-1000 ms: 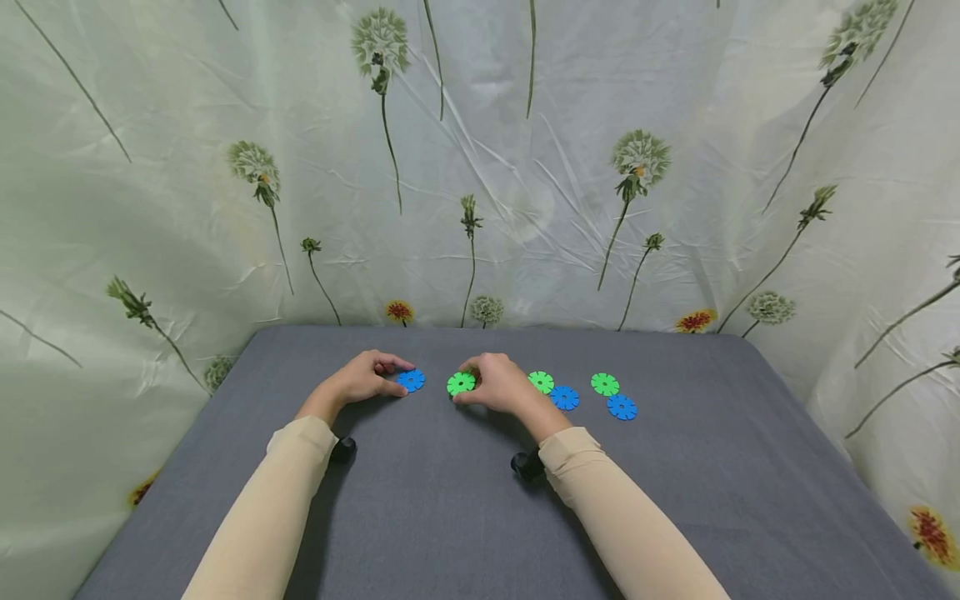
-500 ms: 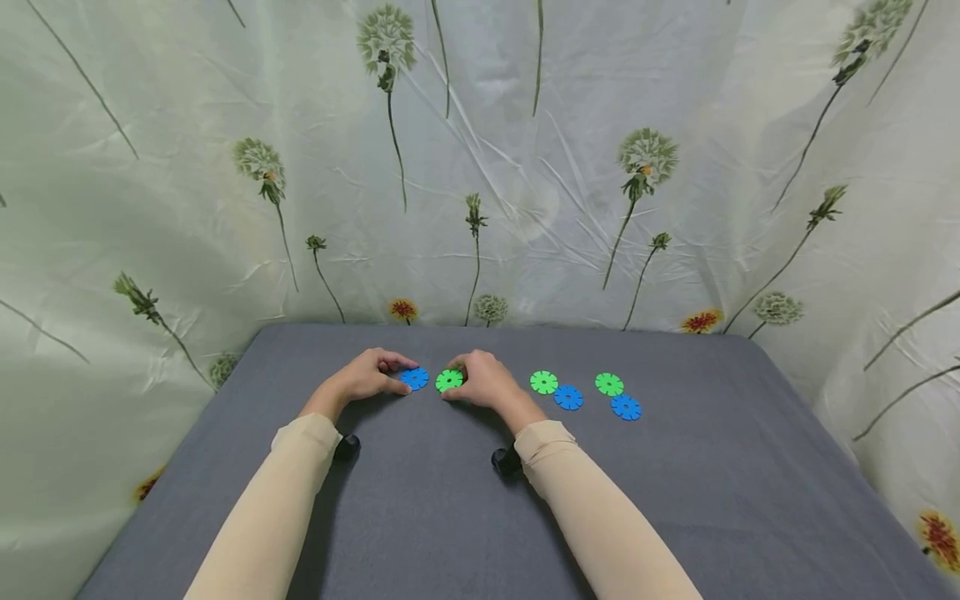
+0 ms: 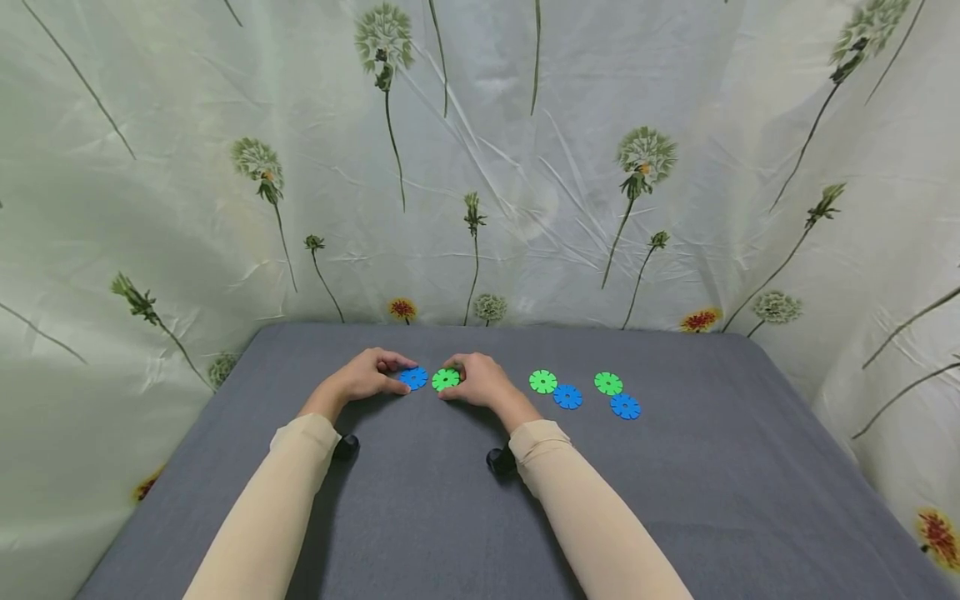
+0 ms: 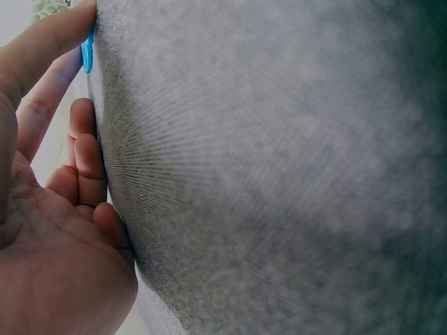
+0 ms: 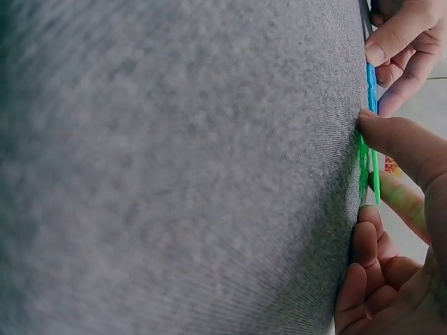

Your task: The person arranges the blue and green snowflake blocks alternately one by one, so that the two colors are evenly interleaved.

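My left hand point(image 3: 366, 375) rests at the left with thumb and index finger at opposite edges of a blue notched disc point(image 3: 413, 378), pinching it. From the right, my right hand point(image 3: 484, 382) pinches a green notched disc point(image 3: 446, 379) the same way. The two discs lie side by side with a narrow gap in the head view. Seen edge-on in the right wrist view, the green disc point(image 5: 376, 178) tilts slightly off the cloth. Only a sliver of the blue disc point(image 4: 88, 56) shows in the left wrist view, partly behind the thumb.
Two more pairs lie to the right on the grey cloth point(image 3: 420, 517): a green disc point(image 3: 543, 382) by a blue disc point(image 3: 567, 397), then a green disc point(image 3: 608, 383) by a blue disc point(image 3: 626, 407). A flower-printed curtain point(image 3: 525, 167) hangs behind the table.
My right hand has moved left with the green disc, closing most of the distance to the blue one. My left hand stays about where it was. The view has shifted slightly.
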The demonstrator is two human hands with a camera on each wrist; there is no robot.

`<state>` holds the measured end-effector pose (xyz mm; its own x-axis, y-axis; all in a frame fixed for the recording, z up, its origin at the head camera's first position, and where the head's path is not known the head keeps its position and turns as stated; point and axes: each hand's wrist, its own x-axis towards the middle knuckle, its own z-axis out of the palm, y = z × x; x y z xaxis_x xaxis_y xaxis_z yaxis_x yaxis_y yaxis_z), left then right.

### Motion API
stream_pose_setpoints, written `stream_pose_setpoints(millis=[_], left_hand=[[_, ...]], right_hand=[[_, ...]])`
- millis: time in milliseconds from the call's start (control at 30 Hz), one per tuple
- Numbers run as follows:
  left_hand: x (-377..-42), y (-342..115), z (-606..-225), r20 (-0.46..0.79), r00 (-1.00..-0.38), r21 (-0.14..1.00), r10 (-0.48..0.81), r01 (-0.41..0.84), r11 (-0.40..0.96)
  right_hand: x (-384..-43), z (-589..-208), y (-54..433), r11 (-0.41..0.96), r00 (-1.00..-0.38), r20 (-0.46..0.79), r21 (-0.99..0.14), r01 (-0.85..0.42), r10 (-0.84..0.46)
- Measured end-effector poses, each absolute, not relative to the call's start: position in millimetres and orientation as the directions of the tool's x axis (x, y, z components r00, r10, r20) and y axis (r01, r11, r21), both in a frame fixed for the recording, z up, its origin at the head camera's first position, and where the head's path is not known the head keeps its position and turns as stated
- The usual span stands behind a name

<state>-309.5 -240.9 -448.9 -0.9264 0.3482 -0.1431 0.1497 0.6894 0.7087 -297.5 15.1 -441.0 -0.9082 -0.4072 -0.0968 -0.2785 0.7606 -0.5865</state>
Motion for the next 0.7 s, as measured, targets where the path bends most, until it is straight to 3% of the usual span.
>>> stream_pose_setpoints(millis=[700], left_hand=[[-305.9,-238.4,-445.9,-0.150,-0.929,0.703,0.340,0.142,0.697]], right_hand=[[-297.2,-443.3,14.5,0.759,-0.910,-0.099,-0.591,-0.271,-0.402]])
